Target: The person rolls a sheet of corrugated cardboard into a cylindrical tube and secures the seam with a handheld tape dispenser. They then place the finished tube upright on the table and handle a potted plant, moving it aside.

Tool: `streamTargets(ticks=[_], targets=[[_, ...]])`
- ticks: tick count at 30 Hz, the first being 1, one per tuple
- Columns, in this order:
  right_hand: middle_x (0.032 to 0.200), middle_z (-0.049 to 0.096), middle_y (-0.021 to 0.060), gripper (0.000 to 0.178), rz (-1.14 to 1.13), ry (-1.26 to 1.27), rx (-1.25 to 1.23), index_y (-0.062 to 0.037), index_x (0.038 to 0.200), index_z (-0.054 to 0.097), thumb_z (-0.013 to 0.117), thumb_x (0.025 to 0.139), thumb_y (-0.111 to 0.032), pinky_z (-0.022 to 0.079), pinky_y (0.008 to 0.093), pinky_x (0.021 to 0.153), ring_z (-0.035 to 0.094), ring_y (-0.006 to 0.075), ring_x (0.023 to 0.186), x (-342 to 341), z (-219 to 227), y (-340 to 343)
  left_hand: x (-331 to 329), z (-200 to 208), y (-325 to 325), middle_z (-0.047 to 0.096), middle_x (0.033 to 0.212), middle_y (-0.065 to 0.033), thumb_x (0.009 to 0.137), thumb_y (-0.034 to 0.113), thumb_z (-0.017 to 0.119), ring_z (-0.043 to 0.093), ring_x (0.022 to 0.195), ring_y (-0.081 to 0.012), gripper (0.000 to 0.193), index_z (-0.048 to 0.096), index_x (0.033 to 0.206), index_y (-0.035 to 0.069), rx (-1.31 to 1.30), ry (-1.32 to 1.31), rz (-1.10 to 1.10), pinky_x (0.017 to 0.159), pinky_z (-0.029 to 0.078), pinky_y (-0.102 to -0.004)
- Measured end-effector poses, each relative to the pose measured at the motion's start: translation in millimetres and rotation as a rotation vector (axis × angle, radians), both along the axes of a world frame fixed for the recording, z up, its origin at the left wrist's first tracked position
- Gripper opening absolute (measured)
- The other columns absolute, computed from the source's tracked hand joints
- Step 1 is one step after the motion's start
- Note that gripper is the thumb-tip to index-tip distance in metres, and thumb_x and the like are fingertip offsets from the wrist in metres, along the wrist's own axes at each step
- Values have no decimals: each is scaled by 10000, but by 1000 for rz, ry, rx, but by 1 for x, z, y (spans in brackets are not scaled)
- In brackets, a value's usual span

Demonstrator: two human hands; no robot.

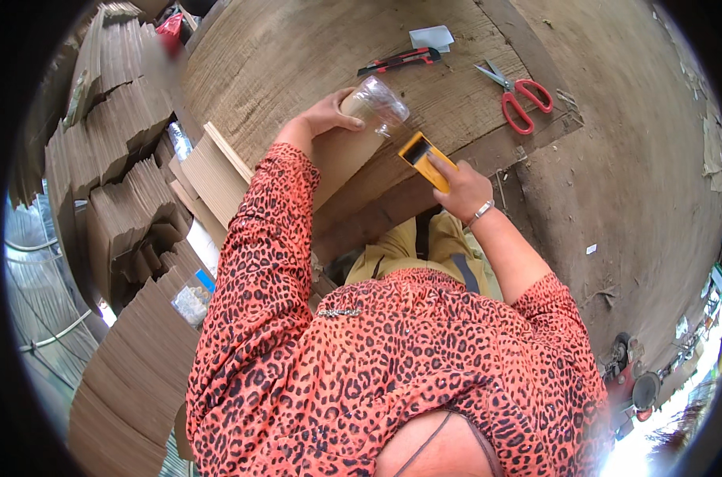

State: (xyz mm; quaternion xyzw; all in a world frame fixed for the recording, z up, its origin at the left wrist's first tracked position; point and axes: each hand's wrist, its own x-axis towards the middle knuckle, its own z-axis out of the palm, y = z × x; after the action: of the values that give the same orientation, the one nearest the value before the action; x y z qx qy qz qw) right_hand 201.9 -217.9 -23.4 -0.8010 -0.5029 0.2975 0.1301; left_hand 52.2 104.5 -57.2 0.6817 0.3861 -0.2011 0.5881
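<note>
My left hand [333,115] is closed around the far end of a tan cardboard piece [345,159], its thumb lying along the near side. A clear, shiny plastic wrap [381,99] covers the end of this piece; whether it is film or a container I cannot make out. In my right hand [463,187] is a yellow hand tool with a black inset [425,160], its exact kind unclear. The tool's tip is close to the plastic, with a small gap between them. Both hands are over the near edge of a wooden table [273,63].
Beyond my hands lie a red and black utility knife [399,61] and a folded white paper [432,39]. Red-handled scissors [516,95] rest open to the right. Stacks of cardboard [134,207] crowd the left side. A brown floor [639,175] stretches out at right.
</note>
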Motion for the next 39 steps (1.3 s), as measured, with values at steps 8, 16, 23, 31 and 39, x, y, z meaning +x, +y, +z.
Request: streamTargets(ticks=[8, 16, 23, 31, 39], targets=[[898, 586, 123, 635, -76, 33, 65, -363, 1340, 494, 716, 746, -334, 534, 445, 678, 647, 319, 788, -13, 3, 91, 2, 26, 46, 392, 1475, -163, 660, 389, 834, 411, 1338, -317, 1006, 317, 1476, 110, 466, 33, -85, 1098, 357, -414], [861, 577, 120, 674, -62, 60, 134, -358, 1355, 486, 732, 728, -336, 533, 444, 644, 636, 316, 734, -11, 40, 111, 24, 40, 3, 353, 1495, -113, 520, 482, 876, 378, 1350, -326, 1227, 212, 1507, 183, 802, 244, -215, 1074, 375, -441], [857, 573, 127, 681, -33, -20, -4, -353, 1358, 480, 724, 722, -332, 530, 440, 622, 629, 325, 716, -11, 60, 37, 21, 33, 12, 374, 1477, -110, 514, 423, 890, 391, 1339, -319, 1201, 239, 1497, 196, 739, 219, -218, 1073, 376, -461], [1032, 684, 133, 510, 106, 19, -495, -282, 1313, 532, 585, 807, -260, 534, 445, 803, 658, 321, 976, -8, 32, 194, 15, 30, 39, 413, 1446, -126, 518, 396, 884, 407, 1335, -306, 1169, 271, 1487, 164, 580, 162, -206, 1088, 380, -414], [955, 707, 101, 339, 79, -116, -491, -161, 1028, 687, 653, 721, -302, 541, 421, 778, 677, 302, 911, -1, 52, 165, 35, 17, 51, 459, 1409, -194, 514, 335, 867, 426, 1325, -316, 1128, 325, 1468, 74, 484, -153, -108, 1100, 365, -395]])
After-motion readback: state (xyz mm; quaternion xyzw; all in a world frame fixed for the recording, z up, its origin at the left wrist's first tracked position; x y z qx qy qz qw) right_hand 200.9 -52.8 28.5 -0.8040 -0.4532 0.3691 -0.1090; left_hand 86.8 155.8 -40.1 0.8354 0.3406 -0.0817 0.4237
